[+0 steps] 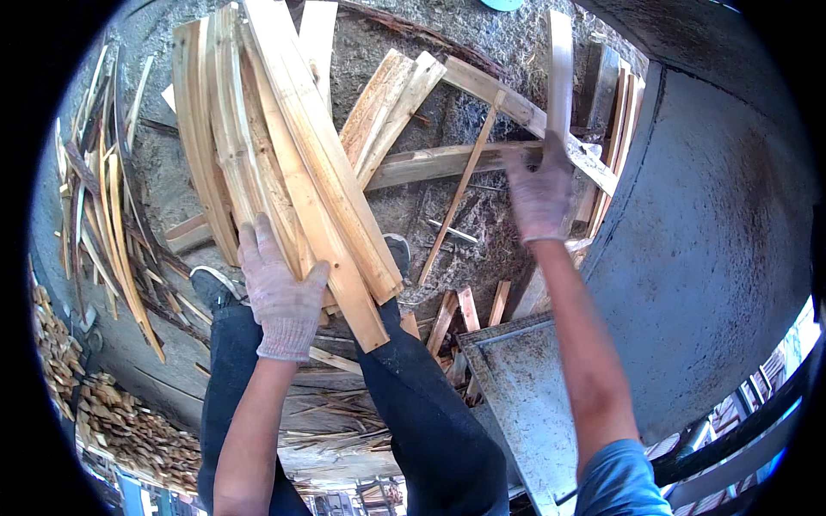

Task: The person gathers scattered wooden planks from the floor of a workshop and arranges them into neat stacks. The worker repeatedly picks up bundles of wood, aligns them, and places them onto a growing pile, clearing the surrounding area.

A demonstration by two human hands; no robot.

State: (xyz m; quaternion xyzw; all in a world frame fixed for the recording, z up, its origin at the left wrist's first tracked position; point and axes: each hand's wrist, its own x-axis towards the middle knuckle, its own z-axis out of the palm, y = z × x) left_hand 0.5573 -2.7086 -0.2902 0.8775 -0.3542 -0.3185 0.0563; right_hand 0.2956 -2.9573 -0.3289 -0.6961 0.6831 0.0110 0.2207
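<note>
My left hand [282, 291], in a pale knitted glove, lies with fingers stretched over a pile of long wooden planks [225, 129]. The planks lean across my legs, and beside the hand two lighter planks [331, 185] slant over the pile toward my knee. Farther right, my right hand [542, 191], gloved too, is blurred by motion at the lower end of an upright pale plank [559, 73]. Whether its fingers grip that plank cannot be made out.
Several boards [391, 107] lie crosswise on the dusty ground, with a thin stick [463, 185] among them. Bark strips and offcuts [116, 232] are heaped at left. A large grey metal panel [705, 249] stands at right, above a metal box [525, 387]. Stacked wood [129, 430] sits lower left.
</note>
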